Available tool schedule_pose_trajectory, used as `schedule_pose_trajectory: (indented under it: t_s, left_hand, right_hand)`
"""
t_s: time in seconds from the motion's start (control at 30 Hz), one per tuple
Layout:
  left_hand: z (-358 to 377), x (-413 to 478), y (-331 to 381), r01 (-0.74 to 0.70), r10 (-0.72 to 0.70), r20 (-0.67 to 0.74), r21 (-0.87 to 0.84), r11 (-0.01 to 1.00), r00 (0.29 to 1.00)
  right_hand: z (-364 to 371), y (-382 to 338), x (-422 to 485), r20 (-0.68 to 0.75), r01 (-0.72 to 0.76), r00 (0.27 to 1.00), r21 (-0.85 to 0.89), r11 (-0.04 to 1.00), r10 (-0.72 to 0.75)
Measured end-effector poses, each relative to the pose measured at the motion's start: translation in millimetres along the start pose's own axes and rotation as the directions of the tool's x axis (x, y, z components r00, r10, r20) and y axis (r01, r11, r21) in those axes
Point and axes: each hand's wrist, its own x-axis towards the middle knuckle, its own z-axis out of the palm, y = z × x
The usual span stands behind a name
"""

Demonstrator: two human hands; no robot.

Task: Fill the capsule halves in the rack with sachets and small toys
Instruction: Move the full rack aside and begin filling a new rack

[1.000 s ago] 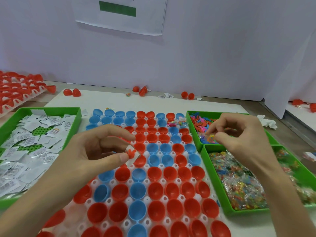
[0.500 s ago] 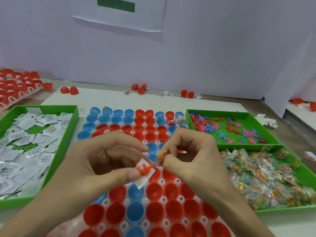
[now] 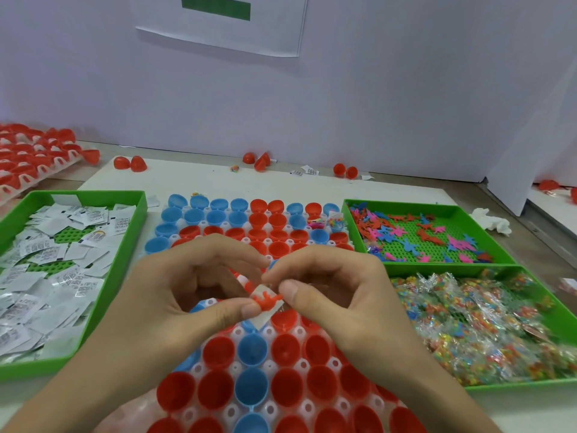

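Pinches a red toy [image 3: 265, 300] against a white sachet [image 3: 263, 318] with the left hand [image 3: 187, 292], just above capsule halves [image 3: 251, 346] in the middle of the rack [image 3: 335, 364]. Curls the right hand [image 3: 340, 295] alongside, fingertips [image 3: 288, 290] seemingly at the toy; grip impossible to tell.

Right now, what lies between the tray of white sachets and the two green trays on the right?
The white rack of red and blue capsule halves, seen in the head view. Above it the left hand pinches a sachet and red toy.
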Motion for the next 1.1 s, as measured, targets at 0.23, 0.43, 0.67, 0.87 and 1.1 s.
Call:
schedule_pose_trajectory:
  t_s: [0.23,0.43,0.67,0.87,1.1]
  left_hand:
    - [-1,0,0,0.009,-0.012,0.049,0.052,0.999,0.999]
    - [0,1,0,0.057,-0.057,0.029,-0.006,0.998,0.998]
    - [2,1,3,0.056,-0.055,-0.041,0.012,0.998,0.998]
    - [-10,7,2,0.071,-0.077,-0.238,-0.031,0.997,0.968]
    - [-14,7,-3,0.052,-0.046,-0.29,0.012,0.999,0.956]
  right_hand:
    - [7,2,-2,-0.01,0.042,0.999,0.017,0.999,-0.042]
    - [2,5,-3,-0.032,0.088,0.996,0.038,0.995,-0.087]
    - [-16,3,10,-0.105,0.081,0.99,-0.133,0.988,-0.095]
    - [-66,11,61,-0.289,-0.059,0.953,-0.485,0.873,-0.096]
    - [-59,51,108,-0.071,-0.066,0.997,-0.774,0.629,0.018]
